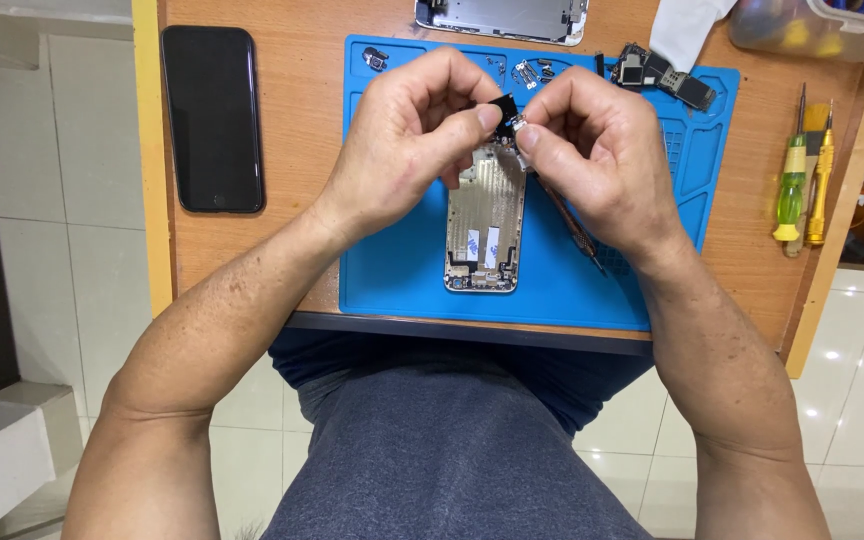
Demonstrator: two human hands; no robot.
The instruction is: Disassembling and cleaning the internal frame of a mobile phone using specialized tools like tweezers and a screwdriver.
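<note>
My left hand [407, 140] and my right hand [597, 150] meet above an opened phone housing [487, 225] that lies on a blue work mat [402, 270]. Between the fingertips of both hands sits a small black and metal part [508, 115]. A thin tool [572, 225] also runs down from my right hand, along its palm side, toward the mat. The top of the housing is hidden behind my fingers.
A black phone [212, 118] lies face up on the wooden table [292, 200] at the left. Small parts and a circuit board [667, 80] rest on the mat's far edge. Screwdrivers [802, 175] lie at the right. Another phone frame [502, 18] sits at the back.
</note>
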